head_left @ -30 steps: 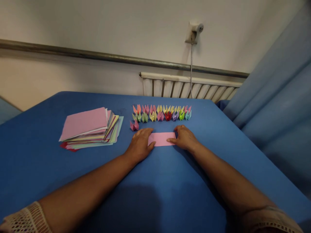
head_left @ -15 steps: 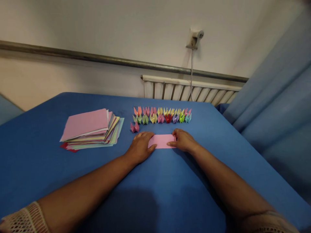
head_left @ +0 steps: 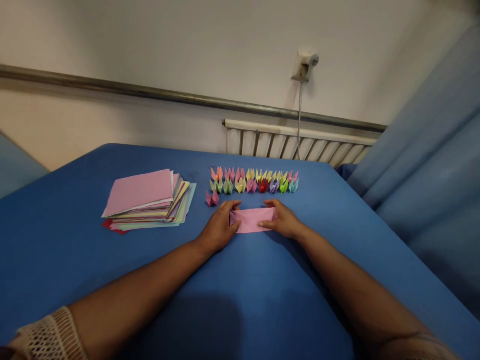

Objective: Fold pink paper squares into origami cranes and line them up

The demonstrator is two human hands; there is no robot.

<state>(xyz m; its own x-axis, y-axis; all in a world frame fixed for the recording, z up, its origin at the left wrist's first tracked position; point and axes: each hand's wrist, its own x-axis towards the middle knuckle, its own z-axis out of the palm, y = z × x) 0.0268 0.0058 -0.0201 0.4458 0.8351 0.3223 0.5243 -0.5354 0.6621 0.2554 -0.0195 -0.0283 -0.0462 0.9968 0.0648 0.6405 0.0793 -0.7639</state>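
A pink sheet of paper (head_left: 250, 221), folded into a long strip, lies between my hands over the blue surface. My left hand (head_left: 220, 225) grips its left end, thumb on the near face and fingers behind. At the right end, my right hand (head_left: 283, 219) pinches it in the same way. Creases show near both ends of the strip. Just beyond my left hand stands a single pink folded paper figure (head_left: 212, 198). Farther back, several small folded paper figures (head_left: 251, 186) in mixed colours stand in two rows.
To the left lies a thick stack of coloured paper (head_left: 140, 192) with a pink sheet on top. Blue cloth covers the table (head_left: 262, 290). Behind it are a wall rail (head_left: 168, 95), a radiator (head_left: 270, 139) and a plugged-in socket (head_left: 304, 66). A blue curtain (head_left: 431, 150) hangs at right.
Both hands' fingers have shifted at the ends of the pink paper. The strip looks slightly wider, and creases now show on it. The whole view has moved a little.
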